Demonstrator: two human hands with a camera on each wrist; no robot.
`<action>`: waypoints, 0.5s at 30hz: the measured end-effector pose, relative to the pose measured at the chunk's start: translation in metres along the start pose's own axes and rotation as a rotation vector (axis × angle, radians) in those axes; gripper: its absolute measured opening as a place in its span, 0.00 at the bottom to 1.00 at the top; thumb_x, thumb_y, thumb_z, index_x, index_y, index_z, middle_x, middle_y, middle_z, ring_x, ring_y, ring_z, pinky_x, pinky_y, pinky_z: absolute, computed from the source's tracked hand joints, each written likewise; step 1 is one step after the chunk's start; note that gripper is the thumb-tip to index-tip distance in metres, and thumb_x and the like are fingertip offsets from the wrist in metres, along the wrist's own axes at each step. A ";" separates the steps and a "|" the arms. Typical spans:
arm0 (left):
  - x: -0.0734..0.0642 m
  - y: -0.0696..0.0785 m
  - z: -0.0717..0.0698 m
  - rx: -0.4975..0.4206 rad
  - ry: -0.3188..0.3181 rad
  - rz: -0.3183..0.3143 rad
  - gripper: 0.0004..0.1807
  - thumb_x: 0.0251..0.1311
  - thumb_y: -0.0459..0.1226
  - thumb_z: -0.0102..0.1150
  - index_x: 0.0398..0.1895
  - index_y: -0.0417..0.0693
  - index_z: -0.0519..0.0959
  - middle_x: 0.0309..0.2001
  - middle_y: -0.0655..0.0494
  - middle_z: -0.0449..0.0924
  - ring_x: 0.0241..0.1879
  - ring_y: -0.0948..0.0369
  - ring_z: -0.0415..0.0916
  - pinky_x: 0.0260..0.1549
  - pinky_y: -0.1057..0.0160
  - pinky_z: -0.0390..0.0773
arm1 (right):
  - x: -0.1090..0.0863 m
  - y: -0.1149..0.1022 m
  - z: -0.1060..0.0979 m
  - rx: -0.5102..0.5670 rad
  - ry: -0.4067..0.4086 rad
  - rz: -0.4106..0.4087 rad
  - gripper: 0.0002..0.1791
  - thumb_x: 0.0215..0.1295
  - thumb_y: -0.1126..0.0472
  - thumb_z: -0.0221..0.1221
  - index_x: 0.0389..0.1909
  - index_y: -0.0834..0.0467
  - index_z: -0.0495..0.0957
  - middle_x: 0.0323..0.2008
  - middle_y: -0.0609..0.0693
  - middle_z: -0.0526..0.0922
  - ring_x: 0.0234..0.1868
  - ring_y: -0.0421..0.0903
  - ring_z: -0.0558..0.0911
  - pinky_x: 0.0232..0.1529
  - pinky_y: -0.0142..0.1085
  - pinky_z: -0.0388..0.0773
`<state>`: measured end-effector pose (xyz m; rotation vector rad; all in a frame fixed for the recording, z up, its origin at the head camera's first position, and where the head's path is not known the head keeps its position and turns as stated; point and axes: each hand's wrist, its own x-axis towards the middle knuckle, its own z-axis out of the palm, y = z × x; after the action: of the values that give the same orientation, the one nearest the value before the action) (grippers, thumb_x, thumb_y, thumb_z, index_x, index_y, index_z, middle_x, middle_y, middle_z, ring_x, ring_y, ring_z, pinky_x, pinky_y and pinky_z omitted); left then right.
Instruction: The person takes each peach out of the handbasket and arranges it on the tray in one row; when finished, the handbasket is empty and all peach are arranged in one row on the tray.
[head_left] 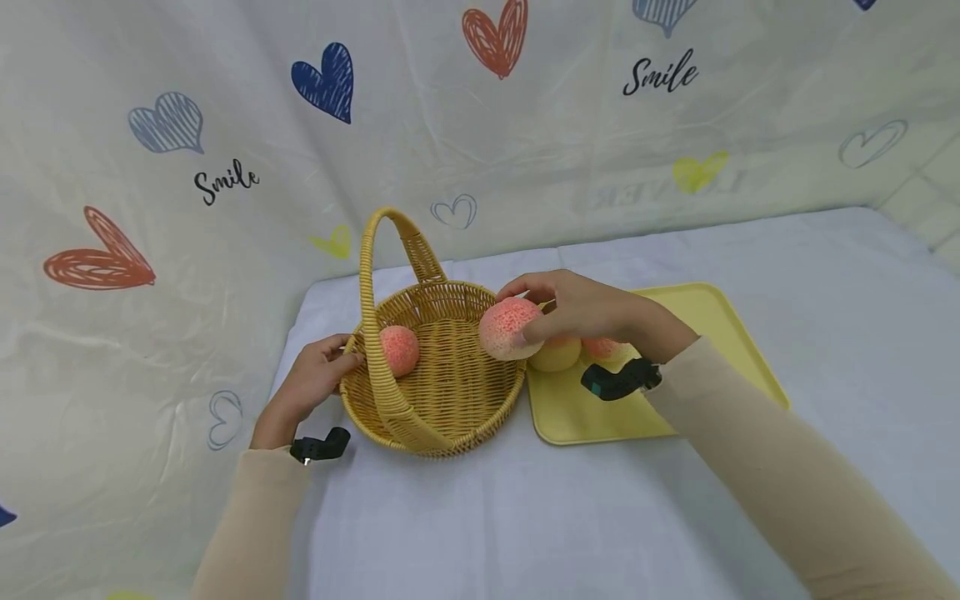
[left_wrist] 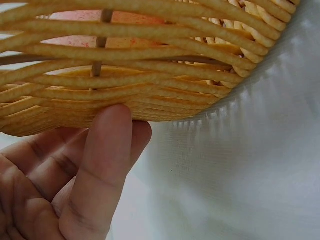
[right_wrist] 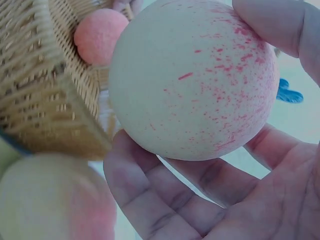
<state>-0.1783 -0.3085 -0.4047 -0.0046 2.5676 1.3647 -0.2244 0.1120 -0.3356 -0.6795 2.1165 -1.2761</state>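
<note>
My right hand (head_left: 581, 308) grips a round peach (head_left: 510, 327), pink-speckled on top and cream below, over the right rim of a wicker basket (head_left: 457, 367). In the right wrist view the thumb and curled fingers hold this peach from opposite sides. My left hand (head_left: 311, 379) holds the basket's left side; the left wrist view has its thumb against the weave, with the other fingers partly hidden. A pink peach (head_left: 400, 350) lies inside the basket at the left, partly behind the arched handle (head_left: 378, 333).
To the right of the basket a yellow tray (head_left: 701, 308) lies on the white tablecloth (head_left: 585, 517). A yellowish peach (head_left: 557, 356) and a pink one (head_left: 602, 347) sit on it, partly hidden by my right hand. A curtain printed with hearts (head_left: 540, 167) hangs behind.
</note>
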 end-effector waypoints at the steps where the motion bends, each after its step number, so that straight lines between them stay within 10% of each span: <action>1: 0.000 0.000 0.000 0.005 0.000 0.001 0.28 0.75 0.40 0.53 0.73 0.37 0.70 0.53 0.38 0.84 0.39 0.60 0.84 0.35 0.60 0.86 | -0.003 0.001 -0.003 -0.002 0.012 0.003 0.30 0.63 0.56 0.68 0.66 0.43 0.76 0.59 0.51 0.82 0.57 0.55 0.82 0.61 0.48 0.75; 15: -0.001 0.001 0.000 -0.006 -0.008 0.002 0.28 0.75 0.40 0.53 0.73 0.37 0.70 0.52 0.38 0.85 0.39 0.61 0.84 0.36 0.60 0.86 | -0.041 0.019 -0.040 -0.027 0.167 0.073 0.28 0.67 0.57 0.66 0.68 0.45 0.75 0.59 0.51 0.82 0.59 0.52 0.79 0.62 0.49 0.72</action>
<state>-0.1778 -0.3081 -0.4035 0.0022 2.5578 1.3701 -0.2256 0.1716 -0.3293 -0.5173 2.2746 -1.3060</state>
